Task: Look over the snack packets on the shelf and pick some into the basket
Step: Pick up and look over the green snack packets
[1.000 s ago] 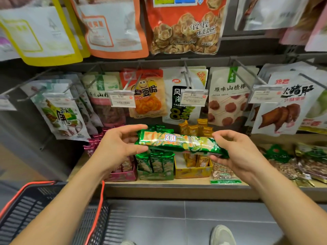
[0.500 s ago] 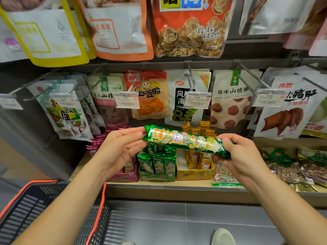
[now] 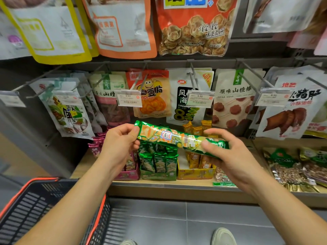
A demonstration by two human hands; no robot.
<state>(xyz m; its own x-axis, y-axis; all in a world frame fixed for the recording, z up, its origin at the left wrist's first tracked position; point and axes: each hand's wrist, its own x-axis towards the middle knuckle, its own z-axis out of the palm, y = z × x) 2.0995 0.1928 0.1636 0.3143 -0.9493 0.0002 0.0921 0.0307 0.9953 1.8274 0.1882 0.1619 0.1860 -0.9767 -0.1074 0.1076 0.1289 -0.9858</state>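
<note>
Price tag (image 3: 128, 100) reads 3.90, next price tag (image 3: 200, 100) 5.90; white packet (image 3: 174, 89) shows 40% and 8; cream packet (image 3: 233, 101) 原味山楂棒

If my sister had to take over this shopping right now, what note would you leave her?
Left hand pinches the left end of the long green packet; right hand grips its right end.
The packet is in the air in front of the shelf, above the green box.
The basket is at lower left, under the left forearm; no packet shows in it.
Done: one packet picked up for a look.
Left: put it in the basket and choose more.
</note>
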